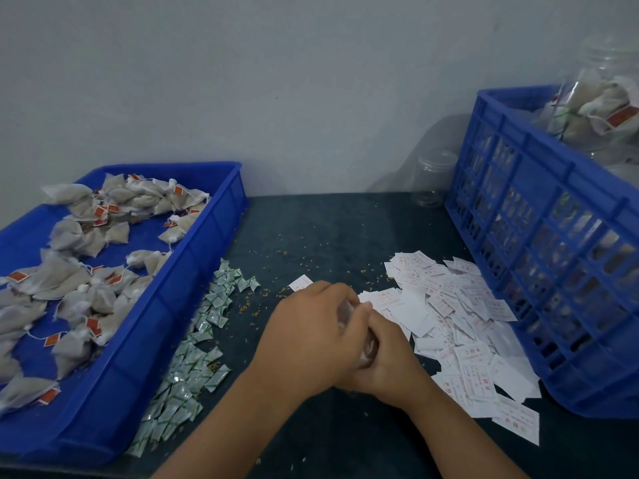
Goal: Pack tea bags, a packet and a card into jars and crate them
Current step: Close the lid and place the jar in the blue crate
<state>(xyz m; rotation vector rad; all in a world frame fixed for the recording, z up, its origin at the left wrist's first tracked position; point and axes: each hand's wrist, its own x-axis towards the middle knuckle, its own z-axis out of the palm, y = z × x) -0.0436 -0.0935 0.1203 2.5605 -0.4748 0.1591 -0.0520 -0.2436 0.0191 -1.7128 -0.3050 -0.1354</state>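
Both my hands meet at the table's middle around a clear plastic jar (367, 354), most of it hidden by fingers. My left hand (311, 340) grips it from the left and my right hand (390, 364) grips it from the right. Tea bags (79, 271) with red tags fill the shallow blue tray (193, 271) on the left. A strip of small green-and-white packets (193, 354) lies beside that tray. White printed cards (456, 323) are heaped just right of my hands. The blue crate (539, 257) on the right holds filled jars (601, 102).
An empty clear jar (435, 178) stands at the back by the grey wall, left of the crate. Loose grains are scattered over the dark table (328, 233). One stray card (301, 282) lies just beyond my left hand.
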